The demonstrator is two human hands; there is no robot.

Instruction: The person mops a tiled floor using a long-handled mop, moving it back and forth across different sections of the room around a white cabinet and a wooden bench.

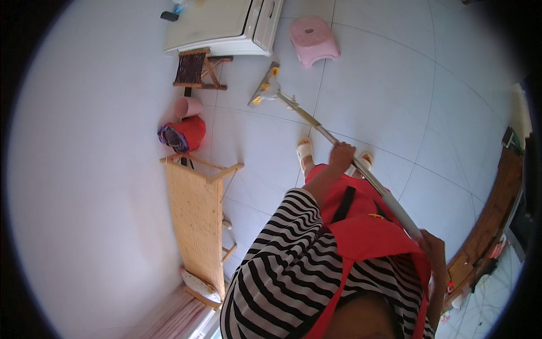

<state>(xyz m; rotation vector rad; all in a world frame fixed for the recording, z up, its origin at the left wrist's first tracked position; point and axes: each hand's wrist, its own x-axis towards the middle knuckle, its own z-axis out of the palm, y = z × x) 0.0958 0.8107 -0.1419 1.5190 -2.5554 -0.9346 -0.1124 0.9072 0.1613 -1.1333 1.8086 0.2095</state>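
Note:
A long-handled floor mop [265, 86] with a narrow head and yellow fittings slants across the middle of the view, its head by the tiled floor at the upper left. My left hand [342, 156] is closed around the metal pole, above my feet. Farther up the handle, at the lower right, my right hand [430, 243] grips the grey end section; its fingers are partly hidden. The pole passes in front of my red apron [368, 237].
A pink plastic stool [313, 38] stands near the white cabinet [237, 44]. Along the left wall are a folding stool [190, 70], a pink bin [188, 107], a red bag [194, 132] and a wooden bench [197, 212]. A brown wooden edge [491, 216] runs along the right.

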